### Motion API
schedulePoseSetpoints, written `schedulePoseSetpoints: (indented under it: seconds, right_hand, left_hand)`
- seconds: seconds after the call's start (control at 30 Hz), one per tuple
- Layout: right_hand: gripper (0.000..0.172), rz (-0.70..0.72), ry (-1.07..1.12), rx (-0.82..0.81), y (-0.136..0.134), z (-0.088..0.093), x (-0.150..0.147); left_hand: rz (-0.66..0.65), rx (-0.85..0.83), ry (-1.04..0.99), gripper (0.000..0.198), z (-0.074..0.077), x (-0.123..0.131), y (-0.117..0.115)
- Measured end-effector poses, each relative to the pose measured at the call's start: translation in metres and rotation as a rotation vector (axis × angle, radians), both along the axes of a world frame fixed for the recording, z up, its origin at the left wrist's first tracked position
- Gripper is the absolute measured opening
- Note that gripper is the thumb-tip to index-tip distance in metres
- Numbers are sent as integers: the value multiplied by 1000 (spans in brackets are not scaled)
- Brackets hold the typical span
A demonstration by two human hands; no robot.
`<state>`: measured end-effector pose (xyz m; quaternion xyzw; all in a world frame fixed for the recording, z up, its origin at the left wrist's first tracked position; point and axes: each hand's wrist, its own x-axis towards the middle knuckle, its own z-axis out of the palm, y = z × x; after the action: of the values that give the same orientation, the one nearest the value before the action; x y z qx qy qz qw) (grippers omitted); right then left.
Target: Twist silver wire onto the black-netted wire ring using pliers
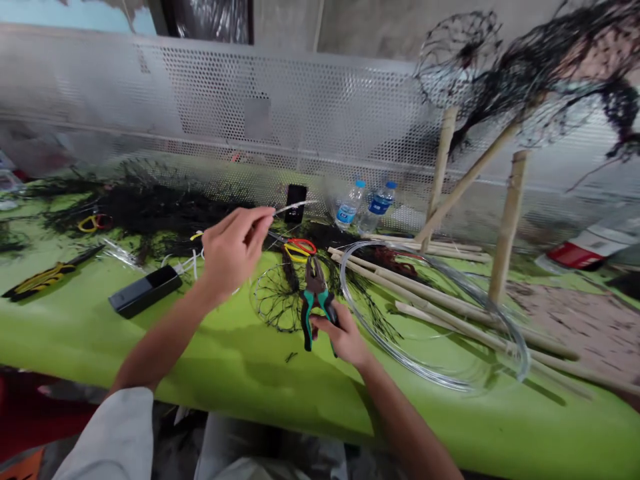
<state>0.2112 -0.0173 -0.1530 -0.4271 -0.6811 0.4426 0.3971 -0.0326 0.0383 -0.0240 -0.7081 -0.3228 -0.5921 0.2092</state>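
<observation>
My left hand (233,247) is raised above the table, its thumb and fingers pinched on a thin pale piece of wire (295,205) that sticks out to the right. My right hand (345,333) grips the green-and-black handles of a pair of pliers (317,293). Their jaws point away from me and the handles are spread. Just behind the pliers lie scissors with red and yellow handles (299,249). Between my hands, on the table, is a round net-like piece of dark roots or twigs (275,300). A coil of silvery wire (365,327) lies right of the pliers.
Bamboo sticks (440,307) lie at the right, near upright bamboo posts (507,227) with dark branching material (520,73) above. Two water bottles (350,207) and a phone (296,200) stand at the back. At left are a black power bank (145,291) and a yellow-black tool (45,277).
</observation>
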Motion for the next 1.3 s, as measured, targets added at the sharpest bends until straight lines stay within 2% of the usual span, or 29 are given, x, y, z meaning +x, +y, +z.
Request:
schedulePoseSetpoints:
  seconds: [0.1,0.17,0.23,0.37,0.43,0.6,0.63,0.7,0.77,0.83,0.93,1.07,1.17,1.23,1.3]
  right_hand:
    - [18,70,21,-54,5,-3,8]
    - [24,129,2,-78,11,-2,20]
    - [30,229,-60,-119,17,2,36]
    - [30,489,-268,-275,19,13,64]
    - [31,559,-350,-347,14,12,67]
    - [35,529,-443,-446,2,-10,54]
    - [35,508,-457,-447,2,-13,51]
    - [37,457,-485,-421,3,-16,47]
    - [36,387,-513,-350,5,-15,44]
    - [36,299,-540,-244,6,-12,41]
    - [36,195,-567,-86,8,-11,38]
    - [34,146,-557,78,2,-7,45]
    - [25,80,-519,201,-18,17,54]
    - [27,33,-482,278,-42,40,54]
    - [23,119,-411,329,-70,58,47]
  left_hand:
    - [7,27,-218,15,10,-17,4]
    - [-89,41,-443,16,17,-25,2]
    - [-173,64,-587,18,23,-30,-4]
    - [-303,21,-656,19,33,-33,-19]
    - [-414,-65,-704,18,38,-34,-24]
    - [-666,-319,-920,4,49,-40,-12]
    - [-736,-405,-1017,7,51,-42,-6]
    - [-799,-519,-1125,15,49,-47,8]
    - [-826,-628,-1193,15,41,-51,23]
    - [-843,-767,-1255,12,25,-54,37]
    - [-847,-971,-1339,33,-8,-57,52]
    - [-814,-1167,-1424,40,-56,-61,60]
    - [-767,-1277,-1464,40,-85,-67,62]
    - [-728,-1330,-1478,40,-99,-70,64]
    - [-688,-1363,-1486,40,-111,-71,68]
